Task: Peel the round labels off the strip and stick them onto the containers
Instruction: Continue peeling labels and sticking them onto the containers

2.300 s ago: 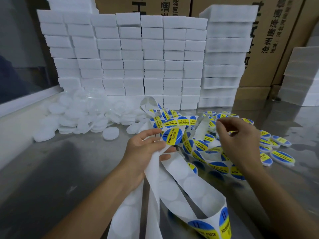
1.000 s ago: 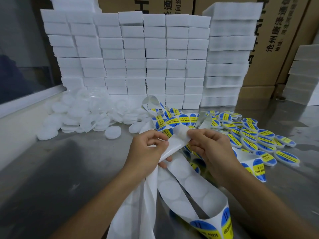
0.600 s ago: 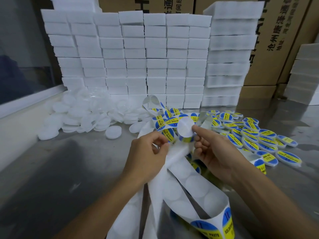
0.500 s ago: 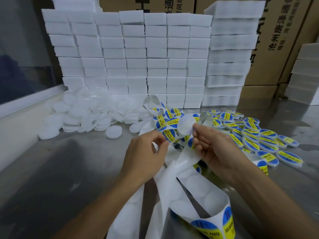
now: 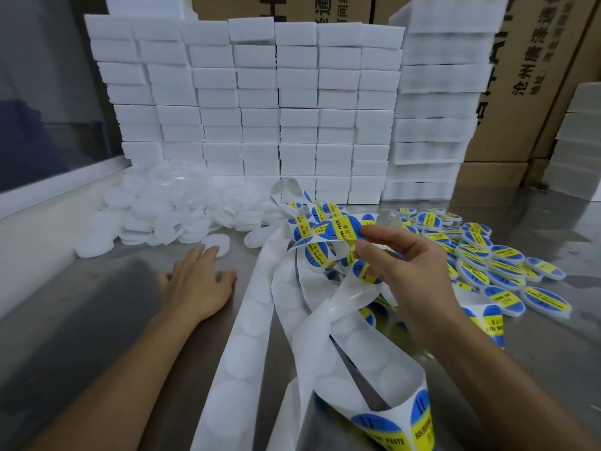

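Observation:
My right hand (image 5: 406, 265) pinches a peeled round blue-and-yellow label (image 5: 340, 228) by its edge, held above the tangled white backing strip (image 5: 253, 320). More labels remain on the strip near its bottom end (image 5: 419, 415). My left hand (image 5: 198, 281) lies low over the steel table with fingers stretched out. Its fingertips reach a single white round container (image 5: 218, 243). A pile of unlabelled white containers (image 5: 156, 213) sits at the left. Labelled containers (image 5: 487, 265) lie spread at the right.
Stacked white foam blocks (image 5: 276, 102) form a wall at the back, with cardboard boxes (image 5: 527, 76) behind and to the right. A raised ledge (image 5: 39, 229) borders the steel table (image 5: 97, 320) on the left.
My left hand let go of the strip and moved left and forward to the single white container. My right hand pulled the label free and turned its printed face up.

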Demonstrator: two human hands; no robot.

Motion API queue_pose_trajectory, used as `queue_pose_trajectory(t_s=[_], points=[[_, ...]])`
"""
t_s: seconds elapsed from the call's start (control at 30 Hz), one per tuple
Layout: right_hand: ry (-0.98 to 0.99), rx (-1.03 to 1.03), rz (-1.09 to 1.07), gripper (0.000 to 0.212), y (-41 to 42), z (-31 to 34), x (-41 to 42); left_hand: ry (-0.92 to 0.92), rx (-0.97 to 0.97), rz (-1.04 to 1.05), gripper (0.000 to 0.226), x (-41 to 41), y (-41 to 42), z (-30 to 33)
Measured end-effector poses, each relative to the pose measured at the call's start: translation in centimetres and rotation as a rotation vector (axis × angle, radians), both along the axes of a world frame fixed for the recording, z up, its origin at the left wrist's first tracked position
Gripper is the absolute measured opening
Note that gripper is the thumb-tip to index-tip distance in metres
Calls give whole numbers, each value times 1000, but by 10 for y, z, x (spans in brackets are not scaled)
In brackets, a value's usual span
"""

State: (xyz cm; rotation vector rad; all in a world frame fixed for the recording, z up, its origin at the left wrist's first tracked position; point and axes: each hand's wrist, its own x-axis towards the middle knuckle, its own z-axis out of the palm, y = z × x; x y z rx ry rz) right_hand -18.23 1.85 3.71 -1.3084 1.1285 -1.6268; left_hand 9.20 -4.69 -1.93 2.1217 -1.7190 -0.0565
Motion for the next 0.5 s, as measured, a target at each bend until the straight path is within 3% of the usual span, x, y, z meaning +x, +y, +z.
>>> queue_pose_trajectory(t_s=[0.1, 0.27, 0.4, 0.5], points=[[141, -91, -6, 28, 2, -4, 3, -57, 39, 26, 63, 2, -9, -3], [447, -400, -123, 15, 4, -9, 9, -78, 41, 58, 60, 8, -24, -3], [406, -415, -169, 34, 0, -11, 8, -54, -61, 85, 41, 11, -37, 0], [443, -450, -216, 25, -1, -11, 6, 33, -124, 95, 30, 14, -43, 0]])
